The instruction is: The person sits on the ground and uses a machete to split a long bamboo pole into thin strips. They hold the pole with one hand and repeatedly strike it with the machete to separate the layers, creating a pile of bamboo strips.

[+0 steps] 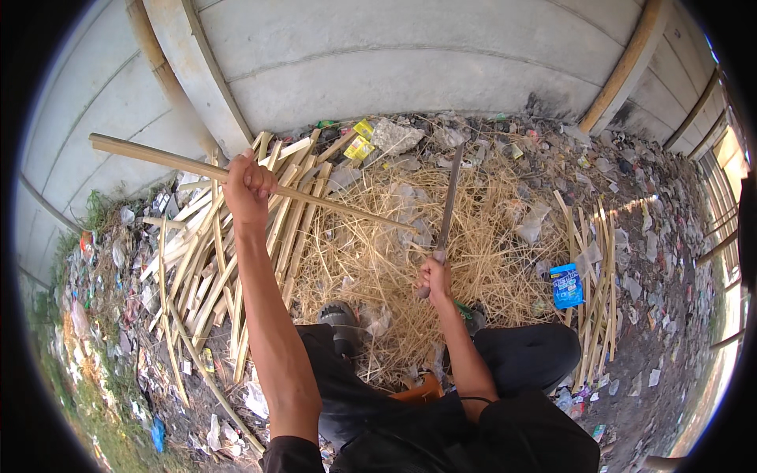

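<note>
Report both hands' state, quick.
Left hand: closed, holding a long bamboo strip.
Right hand: closed, holding a long-bladed knife by its handle, blade pointing away from the person.

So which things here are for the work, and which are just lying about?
Seems part of the work:
wooden strip, in the left hand
long knife, in the right hand
piled strips, probably
pale shavings, probably

Just lying about, it seems:
blue packet
yellow packets
pale rubble chunk

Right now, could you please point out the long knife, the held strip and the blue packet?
Long knife (450, 200), head view: blade.
Held strip (197, 166), head view: left section.
Blue packet (566, 286), head view: front.
</note>
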Motion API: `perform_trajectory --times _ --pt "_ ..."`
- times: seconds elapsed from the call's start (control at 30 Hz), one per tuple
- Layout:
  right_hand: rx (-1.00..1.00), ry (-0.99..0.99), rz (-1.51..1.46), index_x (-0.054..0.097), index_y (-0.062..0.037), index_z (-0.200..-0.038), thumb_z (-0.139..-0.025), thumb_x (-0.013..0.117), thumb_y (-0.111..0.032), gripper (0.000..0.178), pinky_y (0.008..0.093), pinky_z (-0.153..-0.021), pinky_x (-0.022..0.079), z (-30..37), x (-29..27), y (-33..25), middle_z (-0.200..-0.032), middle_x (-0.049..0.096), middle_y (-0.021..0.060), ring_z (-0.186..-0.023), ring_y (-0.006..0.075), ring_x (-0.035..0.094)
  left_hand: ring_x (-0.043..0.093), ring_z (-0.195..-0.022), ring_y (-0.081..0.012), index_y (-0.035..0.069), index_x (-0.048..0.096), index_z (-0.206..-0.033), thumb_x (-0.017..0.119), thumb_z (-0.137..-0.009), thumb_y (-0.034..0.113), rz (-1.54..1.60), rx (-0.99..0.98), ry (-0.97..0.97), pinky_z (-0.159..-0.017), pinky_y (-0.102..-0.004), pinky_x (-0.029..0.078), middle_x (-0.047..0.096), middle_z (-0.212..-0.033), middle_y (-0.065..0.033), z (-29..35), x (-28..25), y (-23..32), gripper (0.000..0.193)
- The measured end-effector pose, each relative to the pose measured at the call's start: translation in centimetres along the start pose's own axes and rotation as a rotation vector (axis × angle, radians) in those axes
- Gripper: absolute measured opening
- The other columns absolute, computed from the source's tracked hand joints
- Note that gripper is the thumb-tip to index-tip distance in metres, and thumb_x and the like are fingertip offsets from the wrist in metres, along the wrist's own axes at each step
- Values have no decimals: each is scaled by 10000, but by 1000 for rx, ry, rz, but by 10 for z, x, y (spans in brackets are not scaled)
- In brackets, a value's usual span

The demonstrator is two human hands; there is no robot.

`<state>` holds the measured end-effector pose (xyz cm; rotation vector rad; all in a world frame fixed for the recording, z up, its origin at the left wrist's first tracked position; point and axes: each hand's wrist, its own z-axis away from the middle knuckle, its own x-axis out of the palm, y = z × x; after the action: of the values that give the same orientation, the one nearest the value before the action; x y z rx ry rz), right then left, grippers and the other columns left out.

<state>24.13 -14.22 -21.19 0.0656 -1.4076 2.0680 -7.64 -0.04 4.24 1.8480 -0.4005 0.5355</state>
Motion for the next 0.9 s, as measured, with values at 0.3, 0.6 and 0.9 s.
perform_trajectory --times 0.3,0.6,0.9 --pt "285 19 149 472 -69 -735 -840 602 -55 167 276 -438 310 -8 -25 72 -580 430 -7 -450 94 379 257 -452 -138 173 313 -604 610 -949 206 6 -11 47 -488 -334 309 244 -512 13 -6 -2 -1 456" --pt "-38 -28 -5 457 -97 -735 -888 535 -75 173 351 -462 383 -1 -4 7 -553 410 5 -426 122 389 285 -465 -128 176 320 -605 657 -928 228 -3 -27 130 -508 -319 315 248 -519 26 -7 -11 -2 470" --pt "-264 99 62 439 -96 -728 -918 512 -71 205 316 -494 374 -27 -26 75 -561 388 9 -458 119 381 292 -470 -125 178 320 -608 674 -914 228 14 -32 210 -499 -314 300 251 -536 25 -11 1 -9 471"
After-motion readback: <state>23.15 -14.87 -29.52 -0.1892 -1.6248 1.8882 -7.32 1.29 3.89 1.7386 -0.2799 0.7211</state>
